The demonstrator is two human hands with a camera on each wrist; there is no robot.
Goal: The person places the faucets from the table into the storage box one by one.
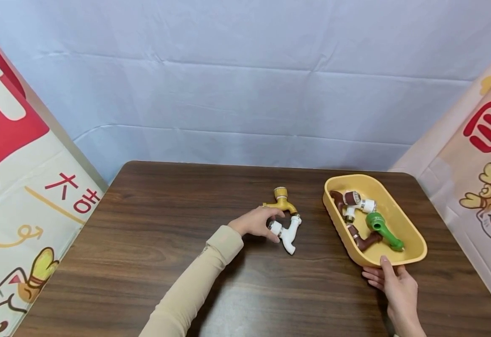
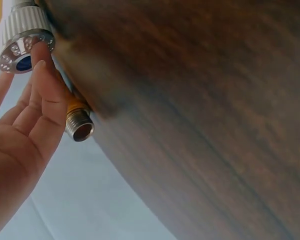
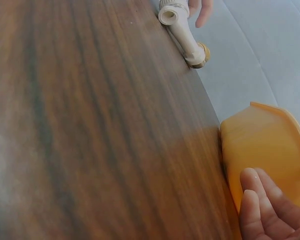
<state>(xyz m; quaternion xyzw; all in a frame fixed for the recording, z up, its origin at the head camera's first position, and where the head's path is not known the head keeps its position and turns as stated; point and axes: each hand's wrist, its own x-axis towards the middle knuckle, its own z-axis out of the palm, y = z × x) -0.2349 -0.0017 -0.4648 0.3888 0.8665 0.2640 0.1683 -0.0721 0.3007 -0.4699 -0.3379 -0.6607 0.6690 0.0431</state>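
My left hand (image 1: 257, 223) reaches over a white tap (image 1: 288, 235) on the table, thumb and fingers spread about its ribbed knob. The left wrist view shows fingertips right at the end of this knob (image 2: 25, 40); whether they press on it I cannot tell. Just behind lies a yellow tap (image 1: 282, 204), partly covered by the fingers. On the right, my right hand (image 1: 399, 288) grips the near end of a yellow plastic basket (image 1: 414, 243), thumb on the rim and fingers against the outer wall. Inside the basket are a green tap (image 1: 382, 229), a white tap (image 1: 360, 206) and brown taps (image 1: 363, 241).
The dark wood-grain table (image 1: 165, 201) extends on all sides of the taps. A pale cloth (image 1: 228, 93) hangs behind its far edge. Printed cloths with cartoon figures hang at the left (image 1: 39, 196) and the right (image 1: 481, 164).
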